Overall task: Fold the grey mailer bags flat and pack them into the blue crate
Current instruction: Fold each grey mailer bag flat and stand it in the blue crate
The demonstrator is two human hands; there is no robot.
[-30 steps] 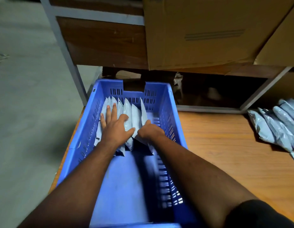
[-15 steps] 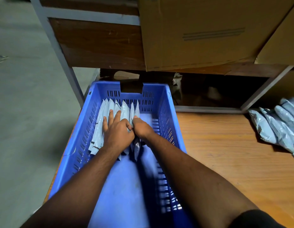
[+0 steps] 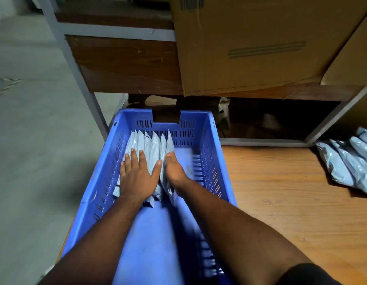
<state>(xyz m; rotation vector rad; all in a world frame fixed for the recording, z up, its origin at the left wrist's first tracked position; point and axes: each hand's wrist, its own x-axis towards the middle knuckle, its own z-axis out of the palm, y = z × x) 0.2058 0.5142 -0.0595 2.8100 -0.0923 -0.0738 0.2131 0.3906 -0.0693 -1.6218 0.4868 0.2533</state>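
The blue crate (image 3: 211, 153) stands on the left end of the wooden table (image 3: 281, 194). Several folded grey mailer bags (image 3: 155, 145) stand on edge in a row against its far left corner. My left hand (image 3: 137, 175) lies flat on top of the row, fingers straight and spread. My right hand (image 3: 175, 171) presses edge-on against the right side of the last bag, thumb on top; its fingers are hidden below. A pile of loose grey mailer bags (image 3: 347, 161) lies on the table at the far right.
A metal shelf frame (image 3: 75, 68) with a wooden board rises just behind the crate. A large cardboard box (image 3: 250, 48) sits on the shelf overhead. Grey floor lies to the left of the table edge. The near half of the crate floor (image 3: 149, 243) is bare.
The leaning bags have been pushed upright into a tight row on the left. My left hand has flattened on top of them, and my right hand now presses the row's right side.
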